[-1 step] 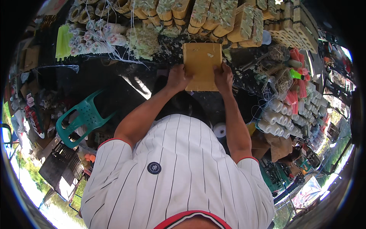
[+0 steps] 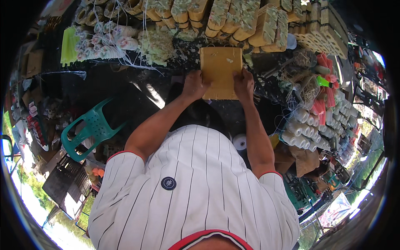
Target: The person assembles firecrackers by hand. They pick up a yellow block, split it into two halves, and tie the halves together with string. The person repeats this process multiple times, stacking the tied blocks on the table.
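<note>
A flat-faced, yellow-brown rectangular block or panel (image 2: pixel 222 71) lies in front of me on the dark work surface, its small pale flecks near the far end. My left hand (image 2: pixel 194 86) grips its left edge, with the thumb over the top face. On the opposite edge, my right hand (image 2: pixel 244 85) is closed the same way, thumb on top. The fingers under both edges are mostly hidden. Just beyond the far edge stand bundles of tan tubes (image 2: pixel 266 27) with greenish, flaky tops.
White-wrapped rolls (image 2: pixel 108 41) and yellow-green strips (image 2: pixel 69 46) lie at the far left, strings trailing from the rolls. A green plastic chair (image 2: pixel 93 127) stands to my left. White spools (image 2: pixel 302 129) and pink pieces (image 2: pixel 321 106) crowd the right, with a bright green object (image 2: pixel 323 81).
</note>
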The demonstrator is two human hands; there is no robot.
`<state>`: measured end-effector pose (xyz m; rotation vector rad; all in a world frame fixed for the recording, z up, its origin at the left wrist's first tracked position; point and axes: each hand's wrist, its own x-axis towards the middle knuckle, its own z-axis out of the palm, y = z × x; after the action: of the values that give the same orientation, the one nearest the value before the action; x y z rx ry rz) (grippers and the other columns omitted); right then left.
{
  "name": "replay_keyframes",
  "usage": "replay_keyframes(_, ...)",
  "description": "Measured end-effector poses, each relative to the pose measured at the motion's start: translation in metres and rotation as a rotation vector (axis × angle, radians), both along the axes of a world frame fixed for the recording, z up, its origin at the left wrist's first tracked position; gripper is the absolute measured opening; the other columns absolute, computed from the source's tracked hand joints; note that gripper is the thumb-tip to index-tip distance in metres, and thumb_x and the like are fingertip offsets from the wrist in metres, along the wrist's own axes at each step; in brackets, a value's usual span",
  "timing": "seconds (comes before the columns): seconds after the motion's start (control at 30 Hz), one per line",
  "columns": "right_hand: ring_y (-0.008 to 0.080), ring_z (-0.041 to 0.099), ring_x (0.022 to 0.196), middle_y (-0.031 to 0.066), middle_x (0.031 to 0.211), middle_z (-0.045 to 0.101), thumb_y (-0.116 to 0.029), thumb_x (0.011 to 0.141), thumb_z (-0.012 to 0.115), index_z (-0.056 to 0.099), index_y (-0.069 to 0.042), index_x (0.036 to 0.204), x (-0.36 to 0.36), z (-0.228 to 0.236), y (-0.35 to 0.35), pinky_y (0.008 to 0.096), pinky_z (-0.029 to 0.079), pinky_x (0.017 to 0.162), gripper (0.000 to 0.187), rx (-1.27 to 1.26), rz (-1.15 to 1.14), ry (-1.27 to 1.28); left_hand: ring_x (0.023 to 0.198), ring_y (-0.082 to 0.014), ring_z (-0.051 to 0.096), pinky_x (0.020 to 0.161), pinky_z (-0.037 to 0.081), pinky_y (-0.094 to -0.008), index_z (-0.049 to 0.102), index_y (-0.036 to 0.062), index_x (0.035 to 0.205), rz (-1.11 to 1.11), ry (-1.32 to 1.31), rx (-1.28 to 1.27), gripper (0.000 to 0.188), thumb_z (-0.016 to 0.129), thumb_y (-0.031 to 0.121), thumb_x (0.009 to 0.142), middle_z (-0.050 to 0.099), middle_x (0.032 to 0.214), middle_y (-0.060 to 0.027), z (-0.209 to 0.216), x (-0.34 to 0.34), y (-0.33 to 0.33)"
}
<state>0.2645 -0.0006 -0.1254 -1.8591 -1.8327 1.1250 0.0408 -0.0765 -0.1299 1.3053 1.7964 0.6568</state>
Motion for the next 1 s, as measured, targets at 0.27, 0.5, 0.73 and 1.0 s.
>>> replay_keyframes(0.27, 0.0462, 0.057, 0.115, 0.0255, 0.115, 0.064, -0.026, 0.102, 0.066, 0.066, -0.002, 0.126, -0.016, -0.014, 0.012, 0.0569, 0.047, 0.099, 0.034, 0.048, 0.059, -0.335, 0.078, -0.0308, 0.064, 0.069, 0.051, -0.0452, 0.064, -0.0057, 0.100, -0.016, 0.067, 0.210, 0.045, 0.089, 0.027, 0.081, 0.061, 0.084, -0.0169, -0.049, -0.006, -0.001)
replay_keyframes(0.5, 0.0459, 0.064, 0.113, 0.0263, 0.123, 0.066, -0.037, 0.106, 0.060, 0.064, -0.002, 0.129, -0.013, -0.025, 0.010, 0.0553, 0.049, 0.097, 0.043, -0.026, -0.014, -0.251, 0.093, -0.0350, 0.069, 0.082, 0.057, -0.0447, 0.058, -0.0091, 0.125, 0.087, 0.045, -0.147, 0.070, 0.091, 0.035, 0.082, 0.066, 0.102, -0.0201, -0.052, 0.005, 0.007)
replay_keyframes(0.73, 0.0435, 0.062, 0.119, 0.0256, 0.124, 0.064, -0.039, 0.105, 0.062, 0.059, 0.003, 0.131, -0.015, -0.006, -0.017, 0.0516, 0.049, 0.101, 0.050, -0.094, -0.105, -0.100, 0.123, -0.0271, 0.064, 0.101, 0.056, -0.0426, 0.048, -0.0077, 0.136, 0.201, -0.512, -0.416, 0.076, 0.092, 0.017, 0.079, 0.063, 0.131, -0.0212, 0.011, -0.022, 0.014)
replay_keyframes(1.0, 0.0175, 0.068, 0.089, 0.0096, 0.101, 0.072, -0.047, 0.108, 0.061, 0.063, 0.003, 0.121, -0.059, 0.001, -0.042, 0.0340, 0.053, 0.080, 0.051, -0.332, -0.392, 0.733, 0.119, -0.0271, 0.067, 0.100, 0.056, -0.0384, 0.047, -0.0022, 0.141, 0.041, -0.386, -0.132, 0.084, 0.093, 0.008, 0.071, 0.063, 0.132, -0.0192, 0.070, -0.051, -0.016)
